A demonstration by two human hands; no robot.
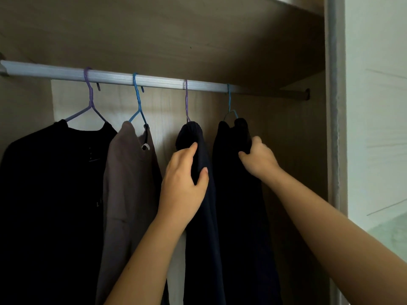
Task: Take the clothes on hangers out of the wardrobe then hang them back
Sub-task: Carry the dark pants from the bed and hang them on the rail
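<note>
Four garments hang in the wardrobe from a pale metal rail (154, 79) that slopes across the view from 9 o'clock towards 2 o'clock. The two nearest the middle are in hand.

The navy garment (204, 227) hangs at centre on a purple hanger (186, 100) whose hook sits at 12 o'clock. The left grip (182, 183), a bare hand, holds it just under the shoulder, with thumb and fingers curled round a fold of the cloth and pinching it.

Just beside it at 3 o'clock hangs the black garment (237, 205) on a thin blue hanger (229, 102). The right grip (258, 159) is closed on its upper right edge, fingers tucked into the fabric below the collar. Both hooks sit over the rail, and the two garments hang close together.

At 9 o'clock from the navy garment is a grey-brown top (130, 172) on a second blue hanger (138, 102). Beyond it, at the far 9 o'clock edge, is a black top (50, 183) on a second purple hanger (89, 102).

A pale wood back panel (167, 111) shows between the clothes, and a shelf underside (176, 29) fills 12 o'clock. The grey side frame (332, 128) stands upright at 3 o'clock, with a white wall (374, 106) past it
</note>
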